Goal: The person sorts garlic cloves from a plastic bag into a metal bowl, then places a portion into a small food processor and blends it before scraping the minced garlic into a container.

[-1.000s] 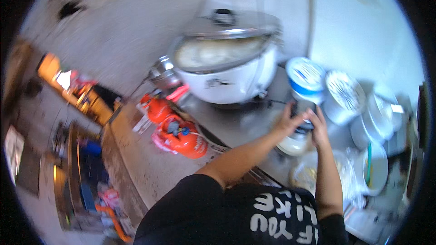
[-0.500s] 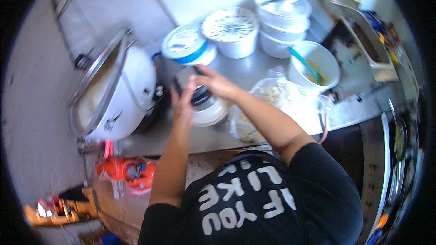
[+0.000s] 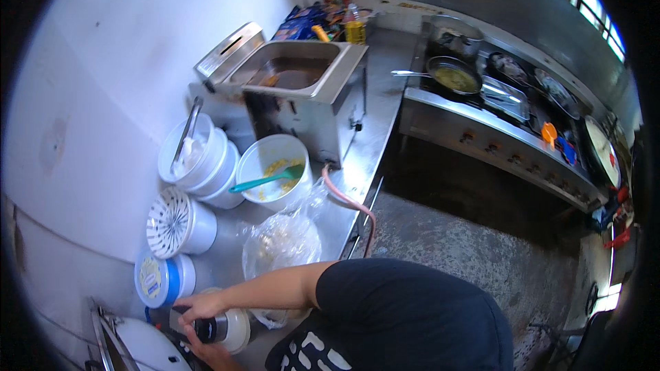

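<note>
Left hand grip closed around dark bottle, right hand beneath

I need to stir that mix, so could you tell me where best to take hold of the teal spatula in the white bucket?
Grip the teal spatula by its handle end, which juts out over the rim of the white bucket on the side toward the stacked white tubs. Its blade appears to sit down in the yellow food, so come from above that free end.

tubs and bag crowd the hands; floor side open.
</note>
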A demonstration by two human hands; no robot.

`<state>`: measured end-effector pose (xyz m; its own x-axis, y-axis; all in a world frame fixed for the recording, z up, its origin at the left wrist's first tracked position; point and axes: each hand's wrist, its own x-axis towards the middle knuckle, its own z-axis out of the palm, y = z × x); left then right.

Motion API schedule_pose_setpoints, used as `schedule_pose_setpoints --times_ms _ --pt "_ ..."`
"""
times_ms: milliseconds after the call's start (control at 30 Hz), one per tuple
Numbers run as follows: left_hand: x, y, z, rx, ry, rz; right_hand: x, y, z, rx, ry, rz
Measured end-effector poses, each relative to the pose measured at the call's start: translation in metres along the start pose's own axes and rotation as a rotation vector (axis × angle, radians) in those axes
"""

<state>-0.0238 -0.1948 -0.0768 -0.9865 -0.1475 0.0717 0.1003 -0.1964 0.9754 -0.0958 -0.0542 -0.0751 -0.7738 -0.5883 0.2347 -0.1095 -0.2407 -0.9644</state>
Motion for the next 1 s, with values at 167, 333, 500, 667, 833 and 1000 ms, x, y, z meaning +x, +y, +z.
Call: schedule_pose_setpoints --times_ms 167,333,500,667,833,1000 --pt "-0.004 -0.001 0.004 -0.117 0.098 -0.11 -0.011 -0.009 0.011 0.081 -0.03 0.024" --pt "-0.001 -0.003 0.025 -0.068 0.072 -0.04 -0.011 -0.001 0.01 -0.01 0.067 0.046" --pt "-0.004 -0.001 0.024 -0.051 0.092 0.002 -0.014 -0.007 0.01 -0.02 0.046 0.07" --pt "-0.011 -0.002 0.012 -0.045 0.12 0.044 -0.008 0.002 0.01 -0.066 0.079 0.058" --pt "-0.003 0.003 0.022 -0.091 0.083 0.01 0.004 0.016 0.004 0.002 0.166 0.031" --pt "-0.003 -0.009 -0.001 -0.022 -0.008 0.05 -0.007 0.0 0.02 -0.012 0.19 0.114"
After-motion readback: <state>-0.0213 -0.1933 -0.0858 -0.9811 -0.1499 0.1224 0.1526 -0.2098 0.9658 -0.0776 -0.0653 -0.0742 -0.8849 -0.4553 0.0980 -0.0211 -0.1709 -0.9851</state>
